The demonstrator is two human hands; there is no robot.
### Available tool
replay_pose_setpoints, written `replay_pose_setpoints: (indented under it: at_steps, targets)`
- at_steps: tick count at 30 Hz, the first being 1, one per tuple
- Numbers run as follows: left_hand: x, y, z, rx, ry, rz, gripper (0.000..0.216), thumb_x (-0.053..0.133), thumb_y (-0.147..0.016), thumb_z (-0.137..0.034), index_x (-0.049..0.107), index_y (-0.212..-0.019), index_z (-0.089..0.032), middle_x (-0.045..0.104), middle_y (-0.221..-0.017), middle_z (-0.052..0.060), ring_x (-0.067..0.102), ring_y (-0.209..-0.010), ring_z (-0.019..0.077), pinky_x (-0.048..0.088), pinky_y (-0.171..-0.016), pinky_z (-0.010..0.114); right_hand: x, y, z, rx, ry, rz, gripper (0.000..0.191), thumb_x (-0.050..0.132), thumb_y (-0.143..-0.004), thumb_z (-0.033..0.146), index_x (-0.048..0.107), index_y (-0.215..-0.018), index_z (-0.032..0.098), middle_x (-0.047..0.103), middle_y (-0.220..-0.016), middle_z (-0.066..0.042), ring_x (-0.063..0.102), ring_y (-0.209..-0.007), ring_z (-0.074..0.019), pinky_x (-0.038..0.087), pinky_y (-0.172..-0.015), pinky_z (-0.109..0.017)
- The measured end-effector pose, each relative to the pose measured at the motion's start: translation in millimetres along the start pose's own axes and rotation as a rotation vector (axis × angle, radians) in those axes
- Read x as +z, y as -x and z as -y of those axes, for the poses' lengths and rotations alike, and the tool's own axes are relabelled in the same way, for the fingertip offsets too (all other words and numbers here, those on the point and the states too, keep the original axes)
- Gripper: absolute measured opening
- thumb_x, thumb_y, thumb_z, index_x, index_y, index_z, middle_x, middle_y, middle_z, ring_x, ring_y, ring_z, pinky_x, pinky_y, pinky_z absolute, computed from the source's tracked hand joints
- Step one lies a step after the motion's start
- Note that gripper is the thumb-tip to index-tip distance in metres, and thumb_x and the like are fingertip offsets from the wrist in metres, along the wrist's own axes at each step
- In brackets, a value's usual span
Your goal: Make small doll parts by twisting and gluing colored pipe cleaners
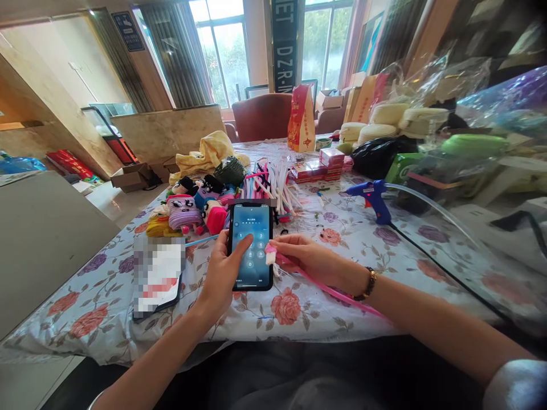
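Windows [228, 71] light the far side of the room, with dark curtains [175, 62] beside them and a brown chair [260, 119] drawn up behind the table. Flowers in coral and purple cover the pale tablecloth [316, 322], which is crinkled and shiny toward the near edge. On it stand a red-and-gold paper bag [303, 122] at the far end, a heap of knitted dolls [186, 212] to the left and a blue glue gun [375, 199] to the right. Low over the cloth, the left hand [223, 272] is closed around a phone [254, 279], thumb over its lit keypad (whether it touches, I cannot tell). Just beside the phone, the right hand [314, 259] pinches a small pink-and-white piece [270, 254]; a pink strip [318, 280] trails below its wrist.
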State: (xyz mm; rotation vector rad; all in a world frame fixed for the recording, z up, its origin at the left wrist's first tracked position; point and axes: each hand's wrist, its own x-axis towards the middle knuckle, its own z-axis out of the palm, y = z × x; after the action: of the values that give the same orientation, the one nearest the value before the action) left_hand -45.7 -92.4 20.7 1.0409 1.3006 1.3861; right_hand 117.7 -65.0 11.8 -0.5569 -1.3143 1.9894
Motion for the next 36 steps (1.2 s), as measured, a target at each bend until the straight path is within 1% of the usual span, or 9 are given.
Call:
replay_pose_setpoints:
  at_steps: [8,12,16,21,25,29,32,34,36]
  targets:
    - [0.5,4.9,-1.4,0.062,-0.056,0.068,0.062,0.083,-0.055,-0.03,0.053,-0.108,-0.02,0.069,-0.096,0.005,0.066,-0.078,0.0179,0.054,-0.07,0.028,-2.7,-1.3,1.5,-0.012,-0.005,0.001,0.031,0.069,-0.073,0.042,0.057,-0.067,0.014,0.037,-0.054,0.007,0.026,-0.048,-0.0036,0.017,-0.044,-0.022]
    - [1.9,5.3,-4.9,-0.025,0.017,0.059,0.058,0.078,-0.062,-0.036,0.052,-0.112,-0.023,0.069,-0.096,0.003,0.066,-0.072,0.0177,0.054,-0.063,0.029,-4.1,-2.5,1.8,-0.004,-0.002,-0.017,0.031,0.071,-0.071,0.042,0.059,-0.068,0.014,0.038,-0.055,0.007,0.027,-0.049,-0.0041,0.02,-0.045,-0.021]
    - [-3.8,-0.3,-1.8,-0.119,0.148,0.001,0.038,0.065,-0.075,-0.043,0.057,-0.104,-0.02,0.068,-0.092,0.003,0.065,-0.072,0.0162,0.054,-0.064,0.028,-3.9,-3.7,2.7,-0.01,-0.017,-0.024,0.027,0.07,-0.072,0.04,0.062,-0.069,0.014,0.037,-0.057,0.006,0.026,-0.05,-0.0044,0.019,-0.043,-0.02]
    - [-18.2,-0.8,-3.6,-0.153,0.161,-0.027,0.015,0.062,-0.077,-0.029,0.059,-0.084,-0.016,0.065,-0.077,0.0,0.06,-0.064,0.0115,0.05,-0.058,0.021,-2.7,-4.4,3.2,0.019,-0.035,-0.014,0.026,0.069,-0.074,0.039,0.063,-0.07,0.014,0.039,-0.058,0.006,0.025,-0.049,-0.0039,0.018,-0.042,-0.02]
    - [-27.8,-2.2,-22.3,-0.209,0.183,-0.16,0.006,0.054,-0.081,-0.021,0.058,-0.082,-0.016,0.064,-0.074,0.0,0.06,-0.061,0.013,0.052,-0.06,0.025,-4.9,-4.8,6.7,-0.002,-0.048,-0.088,0.025,0.069,-0.074,0.037,0.063,-0.071,0.013,0.043,-0.061,0.005,0.028,-0.05,-0.0035,0.021,-0.042,-0.019]
    - [-46.1,-12.9,-36.7,-0.129,0.213,-0.24,0.004,0.052,-0.082,-0.019,0.056,-0.081,-0.019,0.065,-0.076,-0.003,0.061,-0.068,0.0131,0.052,-0.067,0.027,-8.7,-5.5,9.7,-0.014,-0.05,-0.128,0.024,0.069,-0.074,0.038,0.066,-0.075,0.014,0.043,-0.061,0.005,0.032,-0.051,-0.0031,0.026,-0.043,-0.016]
    - [-66.4,-24.8,-37.2,-0.082,0.194,-0.325,0.015,0.05,-0.084,-0.016,0.047,-0.069,-0.018,0.062,-0.066,-0.006,0.058,-0.064,0.0112,0.051,-0.064,0.023,-10.4,-6.5,9.8,-0.024,-0.046,-0.121,0.024,0.069,-0.074,0.038,0.066,-0.074,0.014,0.043,-0.06,0.005,0.033,-0.05,-0.0021,0.026,-0.042,-0.015]
    - [-79.0,-35.8,-34.2,-0.043,0.209,-0.257,0.014,0.052,-0.082,-0.013,0.047,-0.07,-0.017,0.061,-0.066,-0.007,0.057,-0.066,0.0092,0.049,-0.066,0.02,-10.7,-6.8,9.7,-0.019,-0.055,-0.128,0.025,0.069,-0.074,0.038,0.066,-0.074,0.013,0.042,-0.06,0.005,0.032,-0.048,-0.0012,0.026,-0.042,-0.014]
    - [-88.6,-50.0,-30.0,-0.019,0.212,-0.355,0.02,0.045,-0.082,-0.006,0.041,-0.065,-0.016,0.058,-0.063,-0.005,0.056,-0.061,0.0086,0.048,-0.064,0.019,-10.3,-6.5,10.2,-0.011,-0.07,-0.148,0.024,0.07,-0.073,0.037,0.068,-0.077,0.014,0.042,-0.059,0.006,0.032,-0.048,-0.0008,0.026,-0.041,-0.013]
